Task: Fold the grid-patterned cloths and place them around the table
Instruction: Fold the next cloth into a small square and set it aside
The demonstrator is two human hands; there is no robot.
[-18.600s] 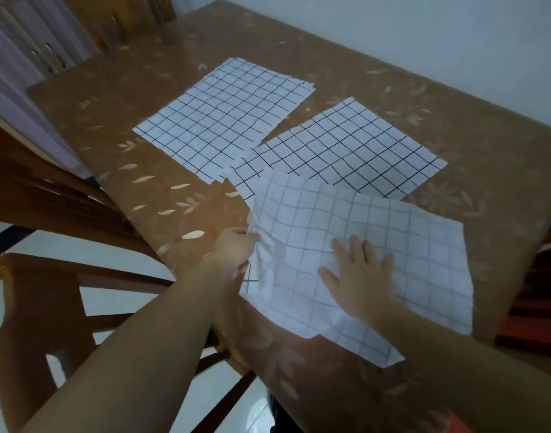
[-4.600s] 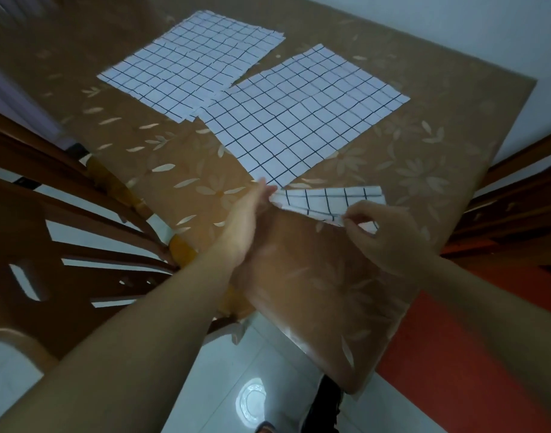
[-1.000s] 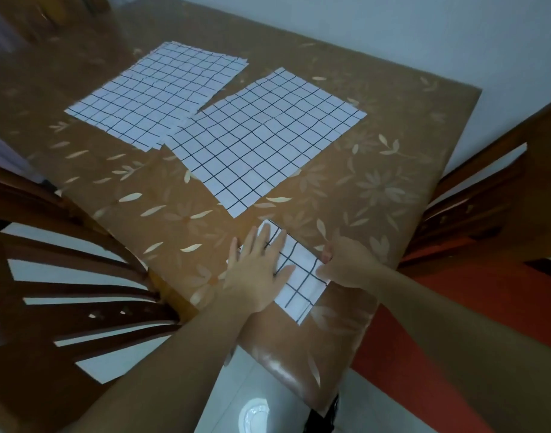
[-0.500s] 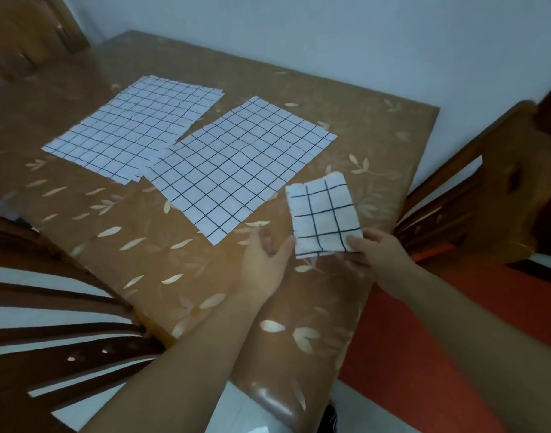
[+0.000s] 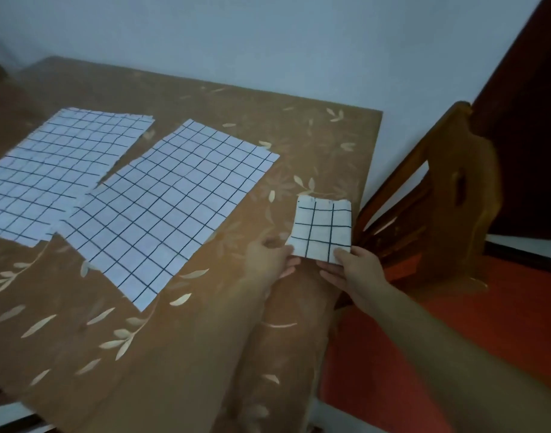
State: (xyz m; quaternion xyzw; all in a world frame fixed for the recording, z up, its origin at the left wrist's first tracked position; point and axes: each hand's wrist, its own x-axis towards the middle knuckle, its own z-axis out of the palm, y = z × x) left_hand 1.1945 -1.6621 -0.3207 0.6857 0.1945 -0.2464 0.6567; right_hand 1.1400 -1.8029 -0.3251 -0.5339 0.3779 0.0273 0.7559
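A small folded grid-patterned cloth (image 5: 322, 228) is held near the table's right edge. My right hand (image 5: 355, 271) pinches its near right corner, thumb on top. My left hand (image 5: 269, 259) touches its near left corner with its fingertips. Two more grid cloths lie spread flat on the table: one in the middle (image 5: 171, 201), one at the left (image 5: 58, 170), their corners overlapping.
The table (image 5: 314, 142) wears a brown leaf-print cover that hangs over the near corner. A wooden chair (image 5: 439, 207) stands close to the right edge, over a red floor. A pale wall runs behind the table.
The folded cloth has moved farther right, toward the table's right edge, with both hands on it. The view has turned right; one second ago both hands pressed it flat.
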